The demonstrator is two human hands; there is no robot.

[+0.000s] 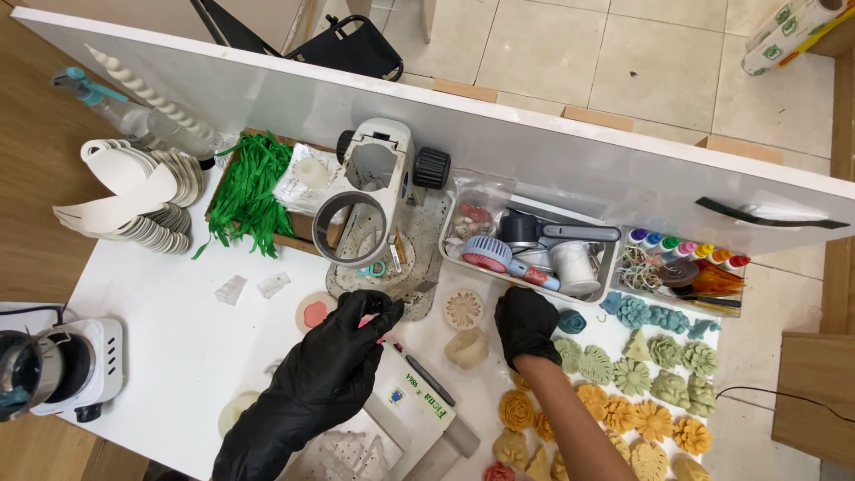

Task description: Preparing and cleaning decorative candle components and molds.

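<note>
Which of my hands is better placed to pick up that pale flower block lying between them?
Probably the right hand. It rests empty on the table beside the pale flower block, while the left hand is pinched on a small tool near the magnifier stand.

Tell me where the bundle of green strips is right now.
The green strips lie in a tray at the table's far left, between the stack of white paper pieces and the magnifier stand.

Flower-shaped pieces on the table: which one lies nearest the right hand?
The dark teal rose-like piece, right beside the gloved right hand; the other teal, green and orange flowers lie farther right.
</note>
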